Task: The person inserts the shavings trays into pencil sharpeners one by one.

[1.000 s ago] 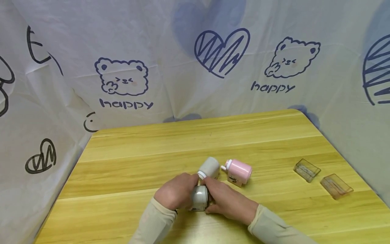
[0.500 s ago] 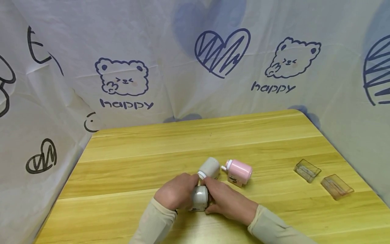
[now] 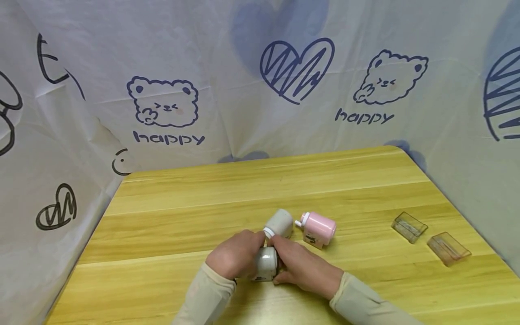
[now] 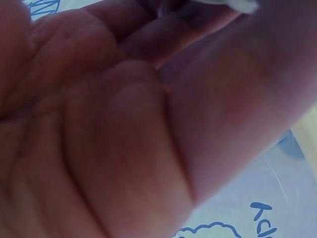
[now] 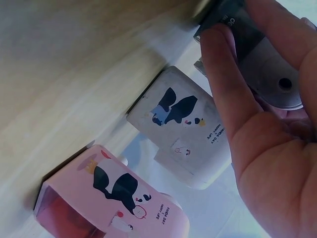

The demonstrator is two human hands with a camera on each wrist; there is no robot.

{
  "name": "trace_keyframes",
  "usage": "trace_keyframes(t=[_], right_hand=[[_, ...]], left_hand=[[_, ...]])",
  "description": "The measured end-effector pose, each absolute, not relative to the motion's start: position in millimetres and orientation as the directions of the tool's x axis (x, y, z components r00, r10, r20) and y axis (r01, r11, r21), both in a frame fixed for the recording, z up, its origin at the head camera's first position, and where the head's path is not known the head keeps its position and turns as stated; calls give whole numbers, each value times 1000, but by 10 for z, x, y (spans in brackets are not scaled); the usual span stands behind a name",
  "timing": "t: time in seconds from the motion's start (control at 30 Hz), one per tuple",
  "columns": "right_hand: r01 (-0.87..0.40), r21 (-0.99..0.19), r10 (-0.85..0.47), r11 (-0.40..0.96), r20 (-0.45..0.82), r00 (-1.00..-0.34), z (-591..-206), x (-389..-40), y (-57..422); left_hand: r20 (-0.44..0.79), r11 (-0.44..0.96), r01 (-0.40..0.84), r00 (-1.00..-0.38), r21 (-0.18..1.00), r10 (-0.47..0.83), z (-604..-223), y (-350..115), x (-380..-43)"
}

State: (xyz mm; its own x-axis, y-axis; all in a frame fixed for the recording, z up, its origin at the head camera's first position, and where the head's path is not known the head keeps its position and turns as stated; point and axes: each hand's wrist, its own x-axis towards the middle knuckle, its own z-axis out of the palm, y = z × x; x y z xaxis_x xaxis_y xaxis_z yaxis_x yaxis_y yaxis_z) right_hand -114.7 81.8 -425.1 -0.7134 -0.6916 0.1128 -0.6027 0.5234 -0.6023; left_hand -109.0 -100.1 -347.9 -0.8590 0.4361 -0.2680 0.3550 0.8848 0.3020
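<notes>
In the head view, a grey pencil sharpener (image 3: 266,263) is held low over the front middle of the table. My left hand (image 3: 235,255) grips it from the left; in the left wrist view the palm (image 4: 124,139) hides nearly all of it. From the right, my right hand (image 3: 308,266) holds its end. The right wrist view shows finger and thumb at the dark see-through shavings drawer (image 5: 245,42), beside the round face (image 5: 272,74) with its pencil hole. Just behind the hands lies a second grey pencil sharpener (image 3: 280,222), with a pink pencil sharpener (image 3: 319,229) to its right.
A grey see-through drawer (image 3: 409,227) and an orange-tinted see-through drawer (image 3: 448,248) lie apart near the right edge of the wooden table (image 3: 183,203). White cloth (image 3: 227,90) with drawings hangs behind and at both sides.
</notes>
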Motion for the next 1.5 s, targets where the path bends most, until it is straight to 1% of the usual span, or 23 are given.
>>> trace_keyframes(t=[0.57,0.97,1.17,1.3,1.5], right_hand=[[-583,-602,-689,545,74,-721,-4235,-1150,785],[-611,-571,-689,548,107,-717,-4235,-1148,788],[-602,-570,-687,560,88,-722,-4245,-1150,795],[-604,-577,-689,550,95,-718,-4254,-1155,809],[-562,-676,-710,477,81,-699,-4287,-1123,848]], left_hand=[[-246,878,365,-861,311,445,-3493,-1006,-1087],[-224,874,386,-861,296,456,-3491,-1009,-1080],[-241,878,370,-862,302,446,-3487,-1007,-1087],[-257,871,354,-856,340,448,-3479,-1034,-1109],[-298,844,298,-840,446,453,-3457,-1174,-1149]])
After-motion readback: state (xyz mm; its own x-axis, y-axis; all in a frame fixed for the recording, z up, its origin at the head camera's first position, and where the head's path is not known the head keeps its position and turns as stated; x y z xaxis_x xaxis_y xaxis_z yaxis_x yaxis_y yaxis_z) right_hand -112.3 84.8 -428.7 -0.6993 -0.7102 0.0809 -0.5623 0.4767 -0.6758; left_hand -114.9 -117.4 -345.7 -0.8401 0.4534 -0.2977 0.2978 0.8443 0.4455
